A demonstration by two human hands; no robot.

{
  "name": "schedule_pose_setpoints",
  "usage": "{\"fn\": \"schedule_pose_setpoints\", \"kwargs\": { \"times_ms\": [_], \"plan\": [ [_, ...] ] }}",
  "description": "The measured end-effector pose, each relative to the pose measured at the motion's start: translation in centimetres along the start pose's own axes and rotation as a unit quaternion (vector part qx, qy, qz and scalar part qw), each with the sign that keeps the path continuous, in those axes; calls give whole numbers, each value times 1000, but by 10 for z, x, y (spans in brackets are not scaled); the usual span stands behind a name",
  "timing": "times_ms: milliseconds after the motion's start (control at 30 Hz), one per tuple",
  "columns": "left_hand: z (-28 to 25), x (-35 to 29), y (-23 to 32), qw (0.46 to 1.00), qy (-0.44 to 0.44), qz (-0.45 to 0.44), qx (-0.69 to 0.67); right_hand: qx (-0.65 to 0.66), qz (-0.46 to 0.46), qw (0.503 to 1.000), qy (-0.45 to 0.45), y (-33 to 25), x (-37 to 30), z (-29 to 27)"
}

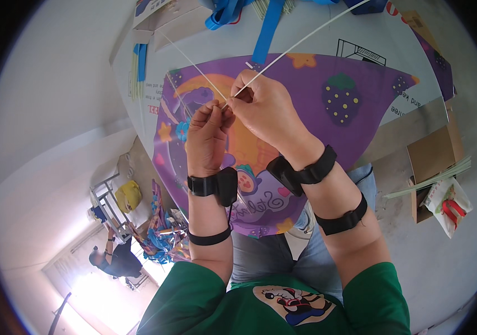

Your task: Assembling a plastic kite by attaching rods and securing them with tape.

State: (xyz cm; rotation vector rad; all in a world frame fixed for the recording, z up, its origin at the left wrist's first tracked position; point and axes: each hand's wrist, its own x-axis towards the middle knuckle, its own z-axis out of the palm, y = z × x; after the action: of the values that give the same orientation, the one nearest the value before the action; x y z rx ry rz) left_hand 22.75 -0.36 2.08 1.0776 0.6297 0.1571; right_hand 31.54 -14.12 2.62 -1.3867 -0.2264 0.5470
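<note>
Both my hands meet over a purple printed sheet (356, 134), shaped like a kite sail, with fruit and star pictures on it. My right hand (269, 109) is closed in a pinch on a thin white rod (305, 42) that slants up to the far right. Close beside it, my left hand (208, 134) pinches at the rod's near end, fingertips almost touching the right ones. A second thin rod (194, 65) runs from the fingertips toward the far left. Fingers hide the spot where the two rods come together.
Blue strips (266, 39) lie at the sheet's far edge. An open cardboard box (434, 151) with pale thin sticks (434, 177) and a white bag (448, 204) stand at right. Colourful material (166, 243) is piled at lower left, near another person (118, 259).
</note>
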Motion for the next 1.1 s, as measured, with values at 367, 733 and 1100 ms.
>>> {"fn": "schedule_pose_setpoints", "kwargs": {
  "times_ms": [367, 733, 1100],
  "plan": [
    [13, -3, 21, 811, 40, 175, 557, -60, -55, 996, 41, 3, 0, -1],
    [16, -10, 17, 900, 0, 134, 414, -119, -8, 992, -44, 2, 1, -3],
    [-41, -33, 40, 868, -17, 56, 493, 308, -15, 941, 140, -15, 13, -42]
  ]
}}
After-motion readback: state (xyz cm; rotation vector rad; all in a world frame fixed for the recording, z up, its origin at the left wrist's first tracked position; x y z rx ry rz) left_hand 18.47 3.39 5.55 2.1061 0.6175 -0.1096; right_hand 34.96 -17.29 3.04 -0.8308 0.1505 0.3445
